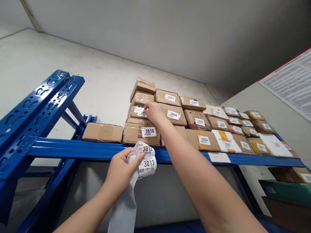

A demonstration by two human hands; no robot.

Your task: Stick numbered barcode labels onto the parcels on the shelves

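Nearest us, our left hand (120, 168) pinches a limp, light label strip (145, 161), best held by its edges. Beyond, our right hand (153, 111) presses fingertips on a cardboard box (137, 111) atop the blue shelf (75, 149).

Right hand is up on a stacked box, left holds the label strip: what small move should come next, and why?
Probably press the label flat: the right hand rests on a label on the stacked box, while the left hand holds the label strip showing 3012 and 3013 ready.
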